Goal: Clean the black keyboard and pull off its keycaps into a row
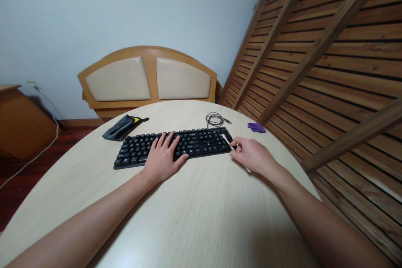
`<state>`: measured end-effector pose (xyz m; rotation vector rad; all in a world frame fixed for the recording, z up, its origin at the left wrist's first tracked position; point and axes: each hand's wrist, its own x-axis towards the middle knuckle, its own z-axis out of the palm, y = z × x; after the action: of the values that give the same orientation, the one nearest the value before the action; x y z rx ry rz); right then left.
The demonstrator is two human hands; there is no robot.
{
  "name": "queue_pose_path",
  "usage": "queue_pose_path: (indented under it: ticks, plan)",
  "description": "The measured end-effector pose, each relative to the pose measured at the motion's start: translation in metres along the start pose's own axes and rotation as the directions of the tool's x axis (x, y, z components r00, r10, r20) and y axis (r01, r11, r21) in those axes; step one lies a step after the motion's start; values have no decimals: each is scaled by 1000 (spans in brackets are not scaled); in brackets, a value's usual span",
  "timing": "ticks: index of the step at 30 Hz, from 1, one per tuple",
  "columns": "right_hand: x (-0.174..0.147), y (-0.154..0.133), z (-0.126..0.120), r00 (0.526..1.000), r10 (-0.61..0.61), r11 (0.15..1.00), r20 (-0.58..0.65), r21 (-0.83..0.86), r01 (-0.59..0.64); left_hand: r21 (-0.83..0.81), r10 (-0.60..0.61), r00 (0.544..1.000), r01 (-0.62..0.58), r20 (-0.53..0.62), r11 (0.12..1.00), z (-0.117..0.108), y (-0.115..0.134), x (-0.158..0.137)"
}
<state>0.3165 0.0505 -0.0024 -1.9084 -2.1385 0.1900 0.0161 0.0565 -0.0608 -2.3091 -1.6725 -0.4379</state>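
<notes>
Keyboard (196, 142) lay under our open left hand (162, 160), presumably for steadiness. At the keyboard's right end, our right hand (252, 155) pinched a white stick (226, 139), likely for control.

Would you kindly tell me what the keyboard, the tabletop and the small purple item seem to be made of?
The keyboard: probably black plastic, fairly matt, judging by its moulded keys. The tabletop: pale wood or wood-look laminate, with fine grain and soft sheen. The purple item: perhaps matt cloth, as it looks crumpled; too small to be sure.
</notes>
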Motion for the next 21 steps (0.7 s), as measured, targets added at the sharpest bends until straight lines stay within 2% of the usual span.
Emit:
queue_pose_path:
  ticks: [21]
  plan:
    - [-16,-5,-11,992,-3,988,123,-156,23,20,-8,1000,7,18,1000,-4,2,0]
